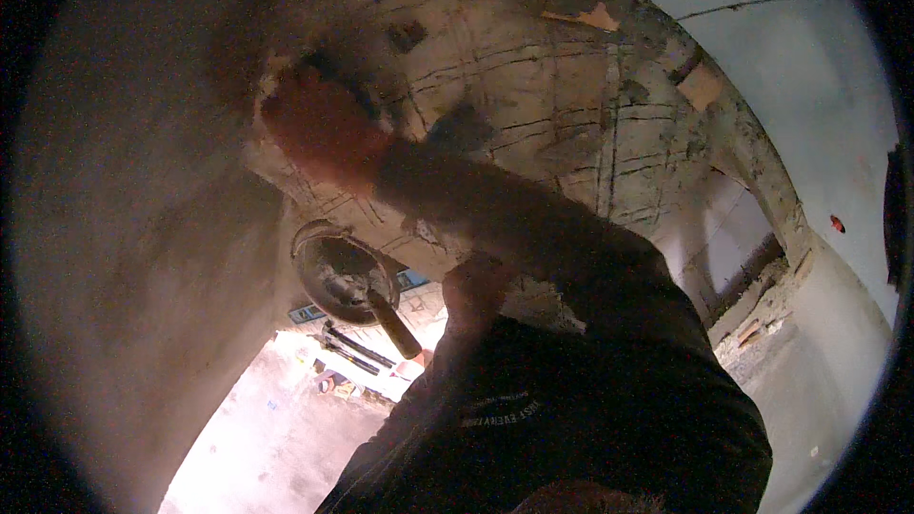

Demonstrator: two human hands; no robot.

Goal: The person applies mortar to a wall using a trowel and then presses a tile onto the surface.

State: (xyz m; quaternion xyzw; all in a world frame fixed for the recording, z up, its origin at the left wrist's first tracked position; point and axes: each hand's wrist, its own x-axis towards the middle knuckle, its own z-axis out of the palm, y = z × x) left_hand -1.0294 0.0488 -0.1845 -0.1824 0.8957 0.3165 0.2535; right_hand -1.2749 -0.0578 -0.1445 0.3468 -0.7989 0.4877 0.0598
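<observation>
My right arm, in a dark sleeve, reaches up and to the left across a rough, scored surface [533, 67]. At its end my right hand [324, 128] is smeared by motion, close to the corner with a smooth grey wall [133, 162]. Something dark shows along the hand's far side, its kind unclear. What seems to be my left hand [476, 293] is a dim, rounded shape close to my chest, its fingers indistinct. Left of it is a round metal bowl [324, 262] with grey residue inside. A wooden handle [392, 324] slants across its rim toward me; whether they are joined is unclear.
A blue spirit level [305, 313] lies partly behind the bowl. Black long-handled tools [357, 349] and small clutter [333, 383] are below it, in bright light. At right are a recess [728, 238] with broken edges and a pale curved surface [790, 76].
</observation>
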